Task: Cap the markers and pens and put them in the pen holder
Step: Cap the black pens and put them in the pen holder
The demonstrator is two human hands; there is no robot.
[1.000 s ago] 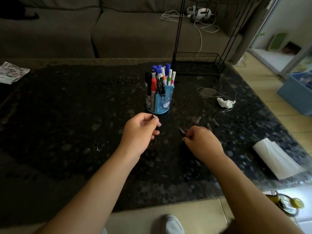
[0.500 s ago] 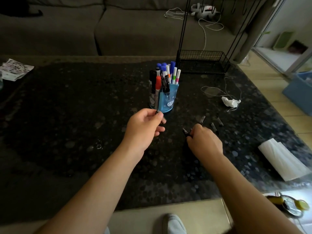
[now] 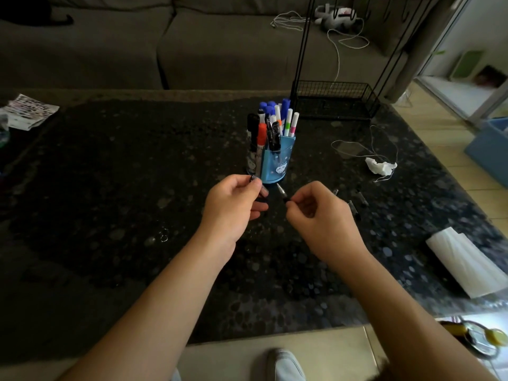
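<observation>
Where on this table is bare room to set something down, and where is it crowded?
Free: the wide stretch between the pen holder and the papers. Crowded: around both hands, left hand and right hand, with loose pens, crumpled tissue and wire rack.

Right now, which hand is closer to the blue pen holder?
Left. The left hand sits just in front of the blue pen holder, its fingers almost at the base. The right hand is further off, in front and to the right.
</observation>
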